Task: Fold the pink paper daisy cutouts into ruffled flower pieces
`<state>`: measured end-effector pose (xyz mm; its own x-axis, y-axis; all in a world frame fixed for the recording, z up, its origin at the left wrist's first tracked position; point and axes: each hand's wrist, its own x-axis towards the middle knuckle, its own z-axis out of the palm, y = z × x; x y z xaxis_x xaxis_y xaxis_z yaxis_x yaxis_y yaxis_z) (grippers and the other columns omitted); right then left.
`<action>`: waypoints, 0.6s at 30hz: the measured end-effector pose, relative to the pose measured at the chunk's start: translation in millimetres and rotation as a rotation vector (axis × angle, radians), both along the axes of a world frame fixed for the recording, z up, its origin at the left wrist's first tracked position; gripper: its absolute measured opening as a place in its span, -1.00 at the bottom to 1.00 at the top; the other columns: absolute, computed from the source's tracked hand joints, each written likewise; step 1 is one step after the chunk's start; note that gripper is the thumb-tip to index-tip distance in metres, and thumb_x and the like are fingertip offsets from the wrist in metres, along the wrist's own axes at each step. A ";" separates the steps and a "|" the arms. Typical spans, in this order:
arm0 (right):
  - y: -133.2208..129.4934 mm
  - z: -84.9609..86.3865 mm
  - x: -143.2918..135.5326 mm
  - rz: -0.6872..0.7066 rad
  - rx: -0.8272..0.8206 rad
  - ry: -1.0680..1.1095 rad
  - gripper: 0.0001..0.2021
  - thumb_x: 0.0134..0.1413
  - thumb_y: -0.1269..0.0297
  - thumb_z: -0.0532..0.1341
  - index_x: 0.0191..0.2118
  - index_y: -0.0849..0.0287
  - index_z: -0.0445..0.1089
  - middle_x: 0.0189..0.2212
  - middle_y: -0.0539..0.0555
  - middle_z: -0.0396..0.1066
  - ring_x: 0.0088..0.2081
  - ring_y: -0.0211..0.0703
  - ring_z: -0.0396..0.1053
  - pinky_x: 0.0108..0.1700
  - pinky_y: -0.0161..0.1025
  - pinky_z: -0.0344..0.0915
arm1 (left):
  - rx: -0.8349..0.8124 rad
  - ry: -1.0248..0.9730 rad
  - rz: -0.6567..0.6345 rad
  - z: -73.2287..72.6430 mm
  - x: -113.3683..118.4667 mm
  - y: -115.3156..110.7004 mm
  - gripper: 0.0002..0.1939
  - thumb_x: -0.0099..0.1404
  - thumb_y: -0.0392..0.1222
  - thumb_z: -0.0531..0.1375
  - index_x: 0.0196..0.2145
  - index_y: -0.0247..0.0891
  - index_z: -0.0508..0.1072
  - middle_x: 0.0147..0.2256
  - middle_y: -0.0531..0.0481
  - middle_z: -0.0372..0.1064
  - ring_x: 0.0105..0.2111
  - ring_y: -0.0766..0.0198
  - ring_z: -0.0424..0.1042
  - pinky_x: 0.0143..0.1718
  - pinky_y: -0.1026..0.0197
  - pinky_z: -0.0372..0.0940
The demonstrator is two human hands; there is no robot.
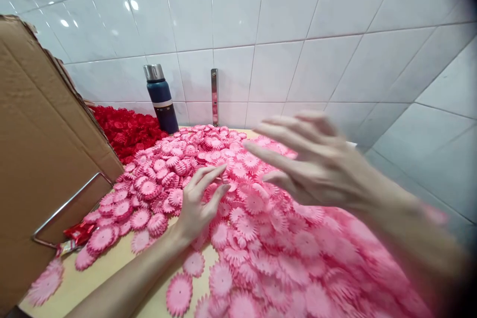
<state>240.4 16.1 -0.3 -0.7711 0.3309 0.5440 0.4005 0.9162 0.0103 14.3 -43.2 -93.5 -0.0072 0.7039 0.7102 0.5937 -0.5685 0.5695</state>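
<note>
Many pink, scalloped-edged discs [246, 228] lie in a wide heap over a pale yellow table top [112, 263]. Over the middle of the heap is my left hand [201, 203], its fingers curved and the thumb apart from them; no object shows between them. My right hand [305, 159], blurred by motion, hovers above the heap to the right, fingers stretched out and apart, holding nothing. Several single discs lie near the front edge beside my left forearm.
A dark blue bottle [163, 102] with a silver cap stands at the back, by a pile of red pieces [128, 129]. Cardboard [48, 139] rises on the left, near a metal wire frame [70, 203] and a red wrapper [80, 232]. A metal strip [214, 97] is against the tiled wall [279, 5].
</note>
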 end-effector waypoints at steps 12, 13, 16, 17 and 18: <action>22.8 -31.5 -24.6 0.063 0.251 -0.227 -0.49 0.34 0.10 0.00 0.26 0.30 0.18 0.28 0.37 0.09 0.30 0.18 0.04 0.20 0.20 0.06 | -0.070 -0.231 -0.164 -4.0 3.1 -1.6 -0.63 0.28 -0.29 0.23 0.04 -0.08 0.47 -0.06 -0.09 0.33 -0.15 0.22 0.49 -0.13 0.07 0.53; 22.0 -30.4 -24.6 0.060 0.259 -0.228 -0.49 0.34 0.08 -0.01 0.23 0.32 0.22 0.26 0.37 0.12 0.30 0.19 0.05 0.20 0.21 0.06 | -0.071 -0.224 -0.153 -2.5 3.8 -2.2 -0.65 0.28 -0.29 0.23 0.03 -0.09 0.48 -0.07 -0.09 0.34 -0.14 0.22 0.49 -0.14 0.10 0.53; 20.3 -29.2 -25.9 0.012 0.255 -0.195 -0.62 0.35 0.17 -0.03 -0.09 0.23 0.50 0.19 0.25 0.30 0.26 0.17 0.13 0.21 0.21 0.01 | -0.068 -0.216 -0.120 -0.5 4.4 -3.0 -0.69 0.29 -0.29 0.22 0.00 -0.12 0.50 -0.10 -0.09 0.38 -0.13 0.22 0.48 -0.20 0.15 0.54; 19.8 -29.5 -26.6 -0.016 0.252 -0.168 -0.64 0.35 0.24 -0.02 -0.21 0.19 0.53 0.17 0.21 0.33 0.24 0.17 0.15 0.20 0.22 0.00 | -0.069 -0.219 -0.111 -1.0 4.2 -2.9 -0.69 0.29 -0.28 0.22 0.00 -0.12 0.49 -0.09 -0.09 0.40 -0.12 0.22 0.49 -0.19 0.14 0.54; 19.3 -29.8 -27.4 -0.047 0.245 -0.130 -0.66 0.33 0.31 0.00 -0.27 0.17 0.53 0.17 0.18 0.33 0.23 0.17 0.17 0.19 0.22 0.00 | -0.070 -0.221 -0.103 -1.8 3.9 -2.7 -0.67 0.29 -0.28 0.23 0.01 -0.12 0.48 -0.08 -0.09 0.41 -0.12 0.21 0.49 -0.17 0.12 0.54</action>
